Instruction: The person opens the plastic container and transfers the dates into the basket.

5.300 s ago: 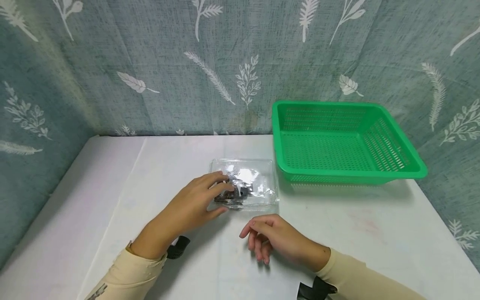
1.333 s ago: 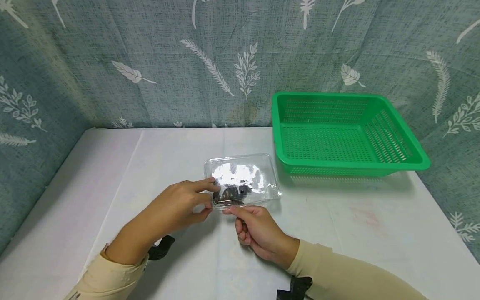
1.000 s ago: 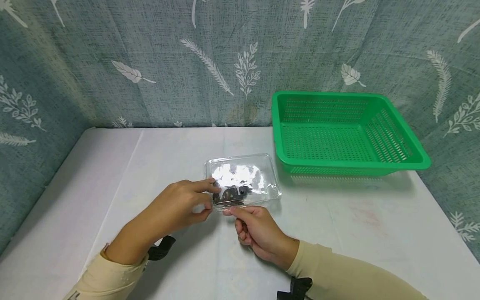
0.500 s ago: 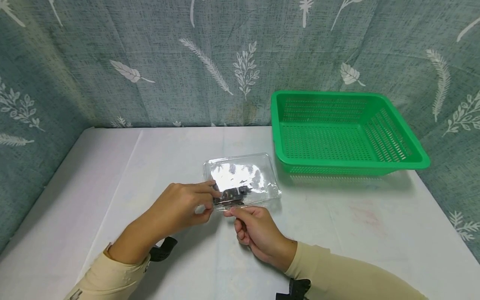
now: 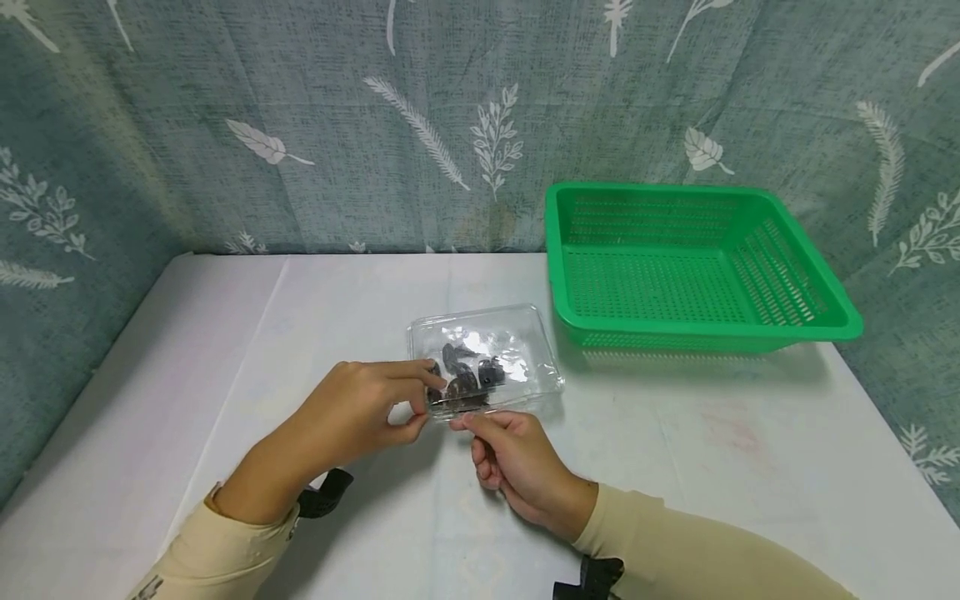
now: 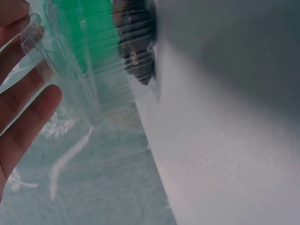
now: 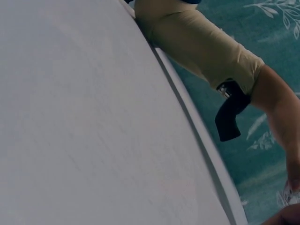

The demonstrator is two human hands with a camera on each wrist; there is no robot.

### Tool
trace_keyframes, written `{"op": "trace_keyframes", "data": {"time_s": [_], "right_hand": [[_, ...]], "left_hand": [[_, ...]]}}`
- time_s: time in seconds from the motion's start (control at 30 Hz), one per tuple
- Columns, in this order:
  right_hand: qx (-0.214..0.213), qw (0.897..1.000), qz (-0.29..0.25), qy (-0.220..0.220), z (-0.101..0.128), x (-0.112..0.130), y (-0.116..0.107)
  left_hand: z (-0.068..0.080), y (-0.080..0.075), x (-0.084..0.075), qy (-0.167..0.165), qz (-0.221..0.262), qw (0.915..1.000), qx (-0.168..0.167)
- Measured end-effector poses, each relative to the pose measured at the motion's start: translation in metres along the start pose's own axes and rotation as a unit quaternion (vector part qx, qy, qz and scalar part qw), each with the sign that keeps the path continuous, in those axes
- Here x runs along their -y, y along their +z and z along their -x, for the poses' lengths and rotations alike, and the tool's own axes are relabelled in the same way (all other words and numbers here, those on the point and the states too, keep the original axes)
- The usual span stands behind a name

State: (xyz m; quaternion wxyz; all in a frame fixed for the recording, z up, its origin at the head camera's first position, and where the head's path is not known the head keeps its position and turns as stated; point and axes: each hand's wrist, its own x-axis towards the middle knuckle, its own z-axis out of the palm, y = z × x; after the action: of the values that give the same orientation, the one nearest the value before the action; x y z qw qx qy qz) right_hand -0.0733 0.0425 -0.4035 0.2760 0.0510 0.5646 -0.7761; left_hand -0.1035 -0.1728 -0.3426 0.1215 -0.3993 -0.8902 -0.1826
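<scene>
A clear plastic clamshell box (image 5: 487,357) with dark pieces (image 5: 467,379) inside lies on the white table (image 5: 675,467) near its middle. My left hand (image 5: 371,408) pinches the box's near left corner between thumb and fingers. My right hand (image 5: 506,446) pinches the near front edge just beside it. In the left wrist view the fingers (image 6: 21,117) hold the clear box rim (image 6: 51,70), with the dark pieces (image 6: 138,42) showing through. The right wrist view shows only table, my left sleeve (image 7: 201,44) and a black strap (image 7: 232,112).
An empty green perforated basket (image 5: 693,271) stands at the back right of the table, close to the box's right side. A leaf-patterned curtain (image 5: 375,125) closes off the back and sides. Black wrist straps (image 5: 326,492) sit at both cuffs.
Both hands came onto the box's near edge since the oldest frame. In the last half second the lid's glare shifted, so the dark pieces show more clearly; the hands have hardly moved.
</scene>
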Motion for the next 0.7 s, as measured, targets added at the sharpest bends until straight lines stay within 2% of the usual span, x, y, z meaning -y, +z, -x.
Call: {"op": "trace_keyframes", "data": {"time_s": [0.3,0.7], "right_hand": [[0.024,1.0,0.007,0.013,0.0002,0.0021,-0.0022],[0.023,0.999,0.016,0.022,0.002,0.0057,-0.0052]], "left_hand": [[0.0002,-0.0043,0.0006,0.002,-0.016,0.9999,-0.002],[0.0031,-0.0093,0.0033,-0.009,-0.031,0.9995,0.003]]}}
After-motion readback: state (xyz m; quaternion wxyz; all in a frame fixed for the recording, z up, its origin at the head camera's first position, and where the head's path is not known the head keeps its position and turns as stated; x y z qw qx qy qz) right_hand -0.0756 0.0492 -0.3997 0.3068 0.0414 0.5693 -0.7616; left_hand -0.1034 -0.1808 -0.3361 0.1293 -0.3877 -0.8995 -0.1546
